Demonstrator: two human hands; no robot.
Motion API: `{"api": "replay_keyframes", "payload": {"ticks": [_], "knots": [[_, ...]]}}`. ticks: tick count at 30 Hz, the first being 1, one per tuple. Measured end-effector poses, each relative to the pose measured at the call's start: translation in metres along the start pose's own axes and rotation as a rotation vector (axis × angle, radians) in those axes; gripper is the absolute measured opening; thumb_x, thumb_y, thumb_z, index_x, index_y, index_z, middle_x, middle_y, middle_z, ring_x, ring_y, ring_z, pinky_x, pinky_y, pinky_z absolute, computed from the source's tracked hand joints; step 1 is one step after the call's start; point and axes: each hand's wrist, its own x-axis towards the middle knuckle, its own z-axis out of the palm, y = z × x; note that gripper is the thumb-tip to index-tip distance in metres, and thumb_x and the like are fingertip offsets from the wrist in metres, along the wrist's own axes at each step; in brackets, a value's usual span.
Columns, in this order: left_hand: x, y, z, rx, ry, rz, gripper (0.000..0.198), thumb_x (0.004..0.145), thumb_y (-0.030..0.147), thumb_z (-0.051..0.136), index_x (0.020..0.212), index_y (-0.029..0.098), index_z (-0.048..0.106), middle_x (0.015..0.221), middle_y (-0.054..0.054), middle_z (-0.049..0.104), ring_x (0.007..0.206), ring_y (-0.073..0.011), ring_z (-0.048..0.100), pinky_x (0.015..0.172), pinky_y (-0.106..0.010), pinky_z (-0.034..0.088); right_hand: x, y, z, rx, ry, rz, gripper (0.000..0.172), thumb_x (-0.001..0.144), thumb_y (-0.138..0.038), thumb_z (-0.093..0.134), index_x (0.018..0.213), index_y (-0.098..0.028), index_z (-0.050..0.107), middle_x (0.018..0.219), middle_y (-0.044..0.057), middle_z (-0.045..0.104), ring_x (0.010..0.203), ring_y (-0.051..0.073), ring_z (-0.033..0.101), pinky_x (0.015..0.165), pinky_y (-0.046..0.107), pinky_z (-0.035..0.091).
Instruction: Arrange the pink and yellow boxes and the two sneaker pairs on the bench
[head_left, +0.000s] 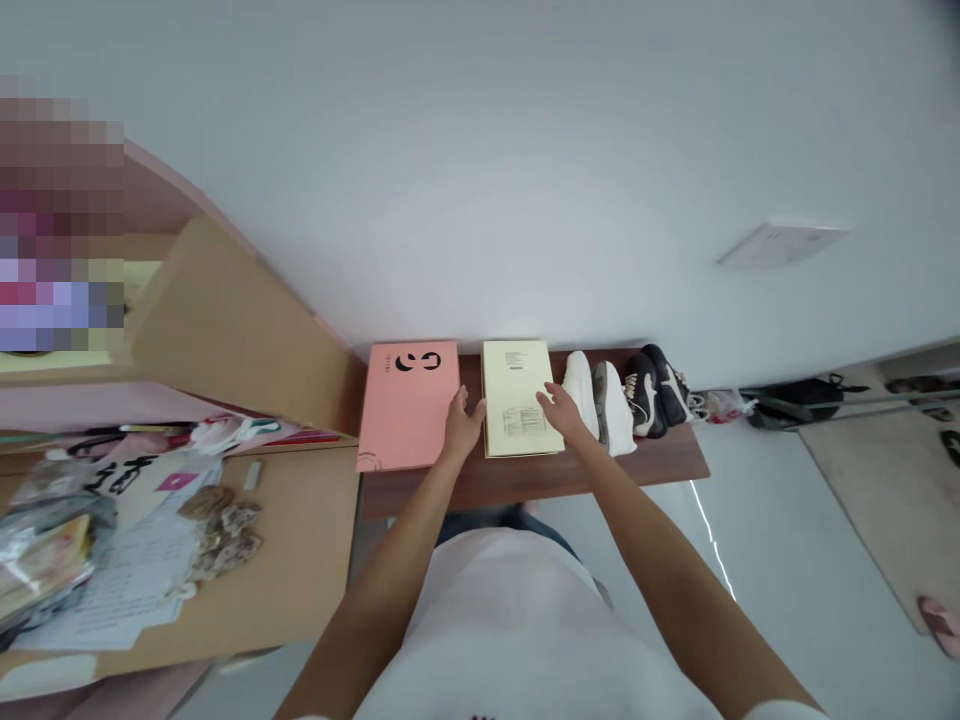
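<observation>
A pale yellow box with printed labels lies on a dark brown wooden shelf against the wall. My left hand is at the box's left edge, fingers apart, in the space beside a pink box with black lettering. Over the right edge of the yellow box, my right hand has its thumb and fingers spread. Whether either hand touches the box is hard to tell. Just right of that hand stand white shoes, and beyond them black shoes with light laces.
On the left is a wooden desk with papers, a plastic bag and a patterned scrunchie. A wooden cabinet side rises behind it. A dark bag and a pink slipper lie at the right.
</observation>
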Motion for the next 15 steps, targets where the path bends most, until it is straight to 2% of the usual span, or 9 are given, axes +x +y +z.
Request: {"api": "replay_keyframes", "payload": {"ticks": [6, 10, 15], "knots": [[0.008, -0.023, 0.037, -0.019, -0.004, -0.169, 0.074, 0.095, 0.049, 0.061, 0.155, 0.013, 0.037, 0.160, -0.022, 0.040, 0.148, -0.0298, 0.041, 0.120, -0.042, 0.034, 0.010, 0.028, -0.009, -0.027, 0.008, 0.075, 0.052, 0.090, -0.034, 0.058, 0.138, -0.014, 0.054, 0.146, 0.016, 0.058, 0.136, 0.029, 0.055, 0.118, 0.041, 0.038], [0.019, -0.035, 0.051, 0.004, 0.047, -0.228, 0.071, 0.096, 0.056, 0.055, 0.152, 0.014, 0.043, 0.162, -0.019, 0.039, 0.151, -0.0284, 0.036, 0.122, -0.039, 0.030, 0.018, 0.042, -0.003, 0.011, -0.017, 0.084, 0.053, 0.089, -0.038, 0.061, 0.137, -0.018, 0.054, 0.139, 0.013, 0.063, 0.135, 0.027, 0.056, 0.117, 0.041, 0.040], [0.027, -0.049, 0.062, -0.040, 0.069, -0.266, 0.066, 0.097, 0.058, 0.051, 0.144, 0.012, 0.054, 0.153, -0.020, 0.051, 0.145, -0.0291, 0.046, 0.118, -0.040, 0.037, 0.026, 0.048, 0.006, 0.046, -0.059, 0.087, 0.051, 0.088, -0.038, 0.064, 0.134, -0.017, 0.054, 0.132, 0.014, 0.067, 0.127, 0.025, 0.062, 0.111, 0.038, 0.047]]}}
